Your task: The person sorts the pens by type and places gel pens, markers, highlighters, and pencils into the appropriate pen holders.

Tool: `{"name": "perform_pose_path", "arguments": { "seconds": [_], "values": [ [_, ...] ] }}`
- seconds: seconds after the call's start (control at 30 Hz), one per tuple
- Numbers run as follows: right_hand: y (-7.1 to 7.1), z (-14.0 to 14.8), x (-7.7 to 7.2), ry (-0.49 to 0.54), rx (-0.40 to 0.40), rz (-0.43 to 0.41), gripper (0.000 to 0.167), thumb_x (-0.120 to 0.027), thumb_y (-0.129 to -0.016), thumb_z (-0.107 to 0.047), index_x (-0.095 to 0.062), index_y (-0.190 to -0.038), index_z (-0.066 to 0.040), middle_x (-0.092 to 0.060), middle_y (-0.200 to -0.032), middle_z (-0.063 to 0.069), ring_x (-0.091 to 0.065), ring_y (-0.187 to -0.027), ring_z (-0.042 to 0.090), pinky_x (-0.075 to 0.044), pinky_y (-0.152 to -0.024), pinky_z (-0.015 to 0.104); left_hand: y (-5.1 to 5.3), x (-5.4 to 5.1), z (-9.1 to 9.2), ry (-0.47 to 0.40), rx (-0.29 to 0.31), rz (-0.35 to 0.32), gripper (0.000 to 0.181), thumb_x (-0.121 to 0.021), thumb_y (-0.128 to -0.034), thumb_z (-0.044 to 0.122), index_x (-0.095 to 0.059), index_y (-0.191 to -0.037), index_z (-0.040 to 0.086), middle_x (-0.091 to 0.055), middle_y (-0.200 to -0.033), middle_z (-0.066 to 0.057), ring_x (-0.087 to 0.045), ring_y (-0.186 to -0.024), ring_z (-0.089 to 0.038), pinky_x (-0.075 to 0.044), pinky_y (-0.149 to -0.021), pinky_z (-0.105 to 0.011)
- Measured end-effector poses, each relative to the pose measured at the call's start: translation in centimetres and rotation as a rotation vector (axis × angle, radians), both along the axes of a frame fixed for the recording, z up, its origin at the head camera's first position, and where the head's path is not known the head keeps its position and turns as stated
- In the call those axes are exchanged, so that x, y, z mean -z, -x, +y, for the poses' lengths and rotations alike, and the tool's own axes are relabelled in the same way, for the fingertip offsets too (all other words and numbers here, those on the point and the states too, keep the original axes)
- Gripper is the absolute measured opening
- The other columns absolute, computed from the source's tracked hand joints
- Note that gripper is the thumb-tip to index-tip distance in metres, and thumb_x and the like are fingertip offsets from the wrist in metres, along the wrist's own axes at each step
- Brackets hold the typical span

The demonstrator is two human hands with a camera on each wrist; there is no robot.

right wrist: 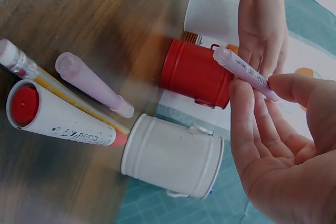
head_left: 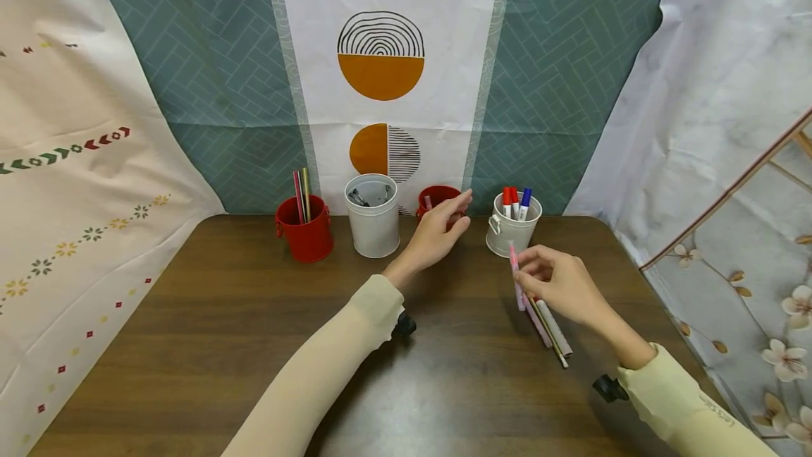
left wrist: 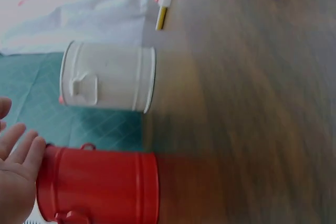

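Observation:
My right hand (head_left: 561,284) pinches a pink highlighter (head_left: 514,263) between thumb and fingers, above the table and in front of a small white bucket (head_left: 511,237). That bucket holds red- and blue-capped markers (head_left: 515,204). Below the hand lie another pink highlighter (right wrist: 94,80), a yellow pencil (right wrist: 63,92) and a white marker with red ends (right wrist: 68,121). With fingers extended, my left hand (head_left: 434,231) is at the rim of a red bucket (left wrist: 100,187); whether it touches cannot be told. A pink item (head_left: 428,202) shows inside that bucket.
Further left, a white bucket (head_left: 374,231) holds metal clips, and another red bucket (head_left: 307,240) holds several pencils (head_left: 302,196). All the buckets stand in a row along the back of the brown table (head_left: 254,316), before a hanging patterned cloth (head_left: 558,90).

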State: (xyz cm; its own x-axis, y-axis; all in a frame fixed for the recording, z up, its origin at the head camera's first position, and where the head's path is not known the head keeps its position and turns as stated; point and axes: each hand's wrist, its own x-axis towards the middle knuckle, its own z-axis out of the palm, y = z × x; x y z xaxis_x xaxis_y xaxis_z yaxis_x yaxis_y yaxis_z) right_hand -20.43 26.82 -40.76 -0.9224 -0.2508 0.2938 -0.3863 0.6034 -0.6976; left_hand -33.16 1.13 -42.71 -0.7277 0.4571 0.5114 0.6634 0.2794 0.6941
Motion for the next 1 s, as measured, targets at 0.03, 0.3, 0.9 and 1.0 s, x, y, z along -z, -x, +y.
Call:
{"name": "perform_pose_path", "arguments": {
  "seconds": [0.03, 0.3, 0.9, 1.0],
  "values": [
    [0.0, 0.0, 0.0, 0.001, 0.003, 0.002, 0.017, -0.080, -0.095, -0.009, -0.073, -0.110, -0.008, -0.079, -0.087, 0.002, -0.074, -0.067, 0.014, -0.060, -0.058, 0.026, 0.0, -0.1, -0.4, 0.003, -0.023, 0.017, 0.056, -0.062, -0.1075, 0.013, -0.046, -0.161, 0.010, -0.058, -0.154, -0.013, -0.059, -0.138, -0.024, -0.046, -0.118, -0.038],
    [0.1, -0.2, -0.1, 0.010, 0.011, 0.007, 0.017, -0.081, -0.095, -0.011, -0.073, -0.110, -0.010, -0.078, -0.087, 0.001, -0.073, -0.067, 0.015, -0.058, -0.056, 0.025, 0.5, -0.3, -3.3, 0.011, -0.179, 0.075, 0.062, -0.064, -0.1051, 0.019, -0.043, -0.163, 0.012, -0.059, -0.146, -0.018, -0.053, -0.132, -0.034, -0.046, -0.112, -0.046],
    [0.1, -0.8, -0.6, 0.056, 0.033, 0.025, 0.020, -0.080, -0.096, -0.012, -0.073, -0.115, -0.010, -0.079, -0.091, 0.005, -0.075, -0.074, 0.014, -0.058, -0.059, 0.024, 1.6, 2.8, -5.1, 0.028, -0.186, -0.322, 0.083, -0.060, -0.1080, 0.030, -0.010, -0.172, 0.012, -0.020, -0.177, -0.010, -0.021, -0.162, -0.027, -0.020, -0.132, -0.047],
    [0.2, -0.8, -0.8, 0.057, 0.038, 0.041, 0.021, -0.080, -0.096, -0.012, -0.073, -0.116, -0.010, -0.079, -0.092, 0.005, -0.075, -0.075, 0.013, -0.058, -0.060, 0.023, 1.7, 3.2, -5.1, -0.003, -0.189, -0.340, 0.079, -0.058, -0.1096, 0.027, -0.011, -0.172, 0.011, -0.021, -0.177, -0.009, -0.022, -0.162, -0.026, -0.020, -0.132, -0.047]
  ]
}}
